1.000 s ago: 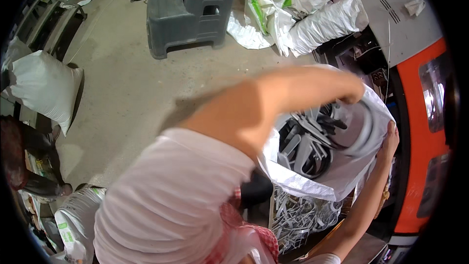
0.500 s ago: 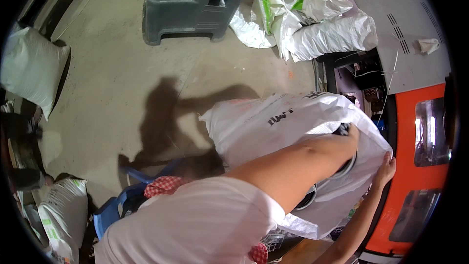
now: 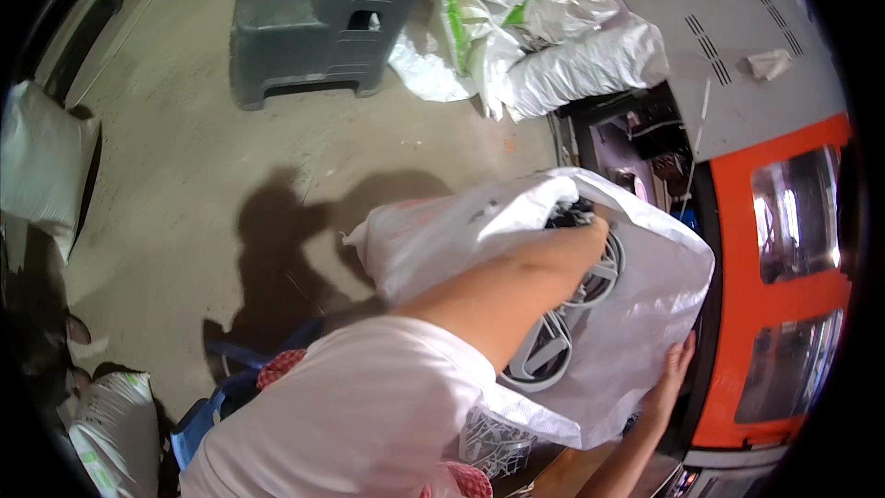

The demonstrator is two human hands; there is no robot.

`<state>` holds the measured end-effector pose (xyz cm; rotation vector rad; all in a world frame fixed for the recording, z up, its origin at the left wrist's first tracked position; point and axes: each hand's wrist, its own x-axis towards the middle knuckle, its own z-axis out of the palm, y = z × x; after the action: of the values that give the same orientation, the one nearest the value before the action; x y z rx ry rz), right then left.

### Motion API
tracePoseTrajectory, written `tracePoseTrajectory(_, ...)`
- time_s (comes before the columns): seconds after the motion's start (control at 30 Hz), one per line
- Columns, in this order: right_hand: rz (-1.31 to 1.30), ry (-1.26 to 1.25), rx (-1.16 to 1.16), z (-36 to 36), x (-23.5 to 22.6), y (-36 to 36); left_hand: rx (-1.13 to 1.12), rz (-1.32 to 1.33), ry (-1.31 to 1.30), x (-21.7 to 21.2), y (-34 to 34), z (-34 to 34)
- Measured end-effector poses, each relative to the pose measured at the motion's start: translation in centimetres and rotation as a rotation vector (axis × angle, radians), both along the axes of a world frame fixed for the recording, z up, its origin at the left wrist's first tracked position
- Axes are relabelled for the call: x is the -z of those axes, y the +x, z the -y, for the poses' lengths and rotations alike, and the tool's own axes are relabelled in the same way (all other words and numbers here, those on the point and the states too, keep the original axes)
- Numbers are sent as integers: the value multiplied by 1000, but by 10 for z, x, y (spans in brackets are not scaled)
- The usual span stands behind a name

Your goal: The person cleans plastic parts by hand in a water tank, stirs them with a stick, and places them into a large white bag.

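Observation:
A large white woven sack [image 3: 659, 314] lies with its mouth spread toward me. My left hand [image 3: 599, 212] is deep inside it, beside a dark item [image 3: 570, 214]; its fingers are hidden. Under my left forearm, round grey-and-white parts with ring-shaped rims show in the sack, one a grey ring part [image 3: 539, 360] near the mouth and another ring part [image 3: 604, 272] farther in. At the sack's right edge, my right hand [image 3: 678, 364] is closed on the white plastic, fingertips pointing up.
Right of the sack stands an orange machine [image 3: 728, 314] with windows and a grey top [image 3: 701, 65]. Crumpled white sacks [image 3: 581, 65] lie beyond, near a dark grey plastic stool [image 3: 286, 37]. Below the sack is a container of white lattice pieces [image 3: 498, 443]. A blue chair [image 3: 198, 420] is lower left.
The whole view has shifted, so the scene sits farther left. The sack's mouth gapes wider and more ring parts show. My right hand has slid lower along the sack's edge.

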<state>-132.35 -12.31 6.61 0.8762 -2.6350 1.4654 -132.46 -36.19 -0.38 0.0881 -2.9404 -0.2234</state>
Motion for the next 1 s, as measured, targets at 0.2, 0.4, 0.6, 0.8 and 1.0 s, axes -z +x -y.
tracePoseTrajectory(0.2,302,85,4,-32,47,81,149,121,-107,-6,43,26)
tracePoseTrajectory(0.4,479,-62,-119,-31,62,67,197,-70,-340,-6,130,21)
tracePoseTrajectory(0.6,388,-45,12,-40,81,64,334,-41,-297,42,116,42)
tracePoseTrajectory(0.8,483,-163,-16,-47,70,71,422,-537,660,-36,204,13)
tracePoseTrajectory(1.0,424,-57,8,-81,82,43,1370,-773,1774,-33,315,7)
